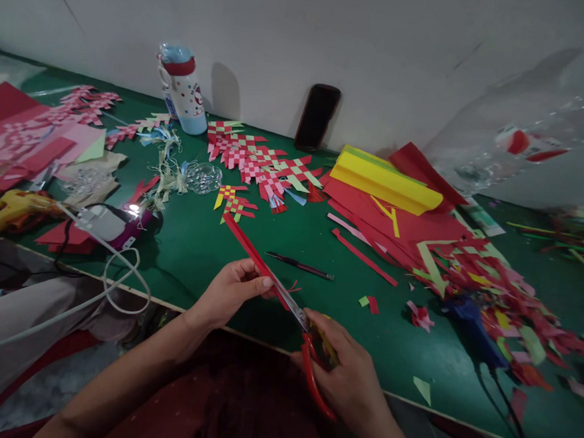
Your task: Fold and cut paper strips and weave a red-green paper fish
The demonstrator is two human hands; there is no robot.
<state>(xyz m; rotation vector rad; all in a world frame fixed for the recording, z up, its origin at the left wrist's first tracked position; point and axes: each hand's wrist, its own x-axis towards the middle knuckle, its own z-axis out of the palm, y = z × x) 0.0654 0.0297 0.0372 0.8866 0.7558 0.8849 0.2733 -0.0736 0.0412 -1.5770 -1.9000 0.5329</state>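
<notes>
My left hand (230,289) pinches a long red paper strip (244,241) that slants up and away to the left over the green table (195,239). My right hand (346,373) is closed round the handles of red-handled scissors (308,343). Their metal blades point up-left along the strip, right beside my left thumb. A thin red sliver curls off the strip at the blades.
A black pen (299,265) lies just beyond my hands. Woven red paper shapes (256,156), a yellow paper stack (385,179), red sheets and scraps (473,265), a blue glue gun (470,318), a yellow glue gun (10,207), a bottle (185,91) and a phone (318,116) crowd the table.
</notes>
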